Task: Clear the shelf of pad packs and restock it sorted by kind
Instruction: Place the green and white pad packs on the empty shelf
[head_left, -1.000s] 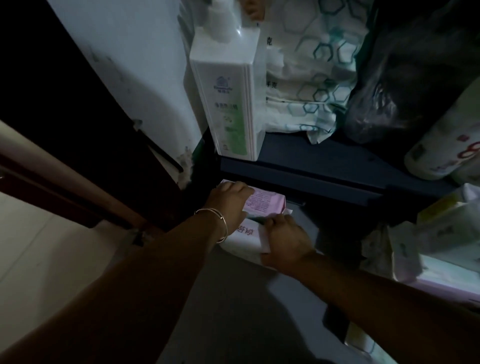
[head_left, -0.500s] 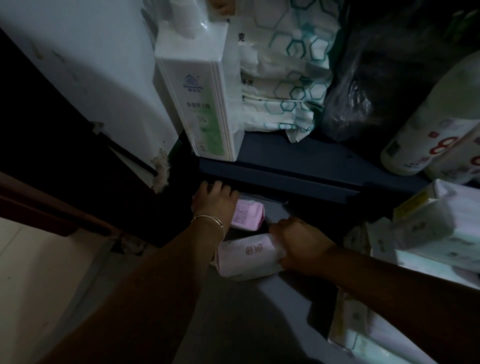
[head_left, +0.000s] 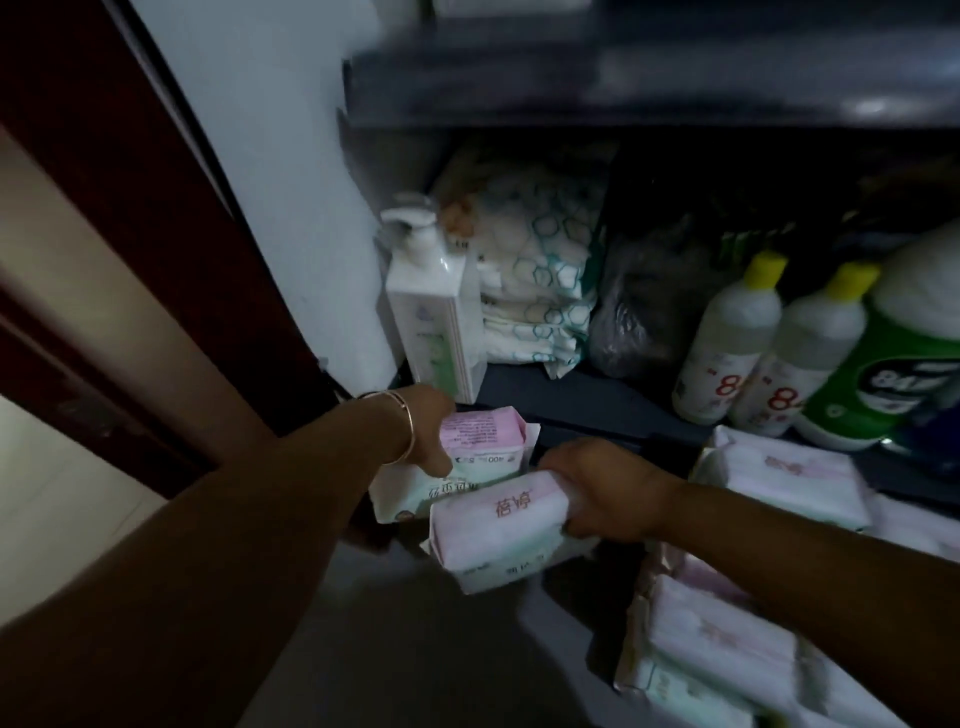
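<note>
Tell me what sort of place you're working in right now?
Probably a household storage shelf or closet beside a door. The dark shelf carries a pump bottle, yellow-capped cleaner bottles and a diaper pack, with pad packs piled below.

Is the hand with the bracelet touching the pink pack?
Touching. In the head view, the left hand lies over the left end of the pink pack, its thumb against the front, with no gap showing.
</note>
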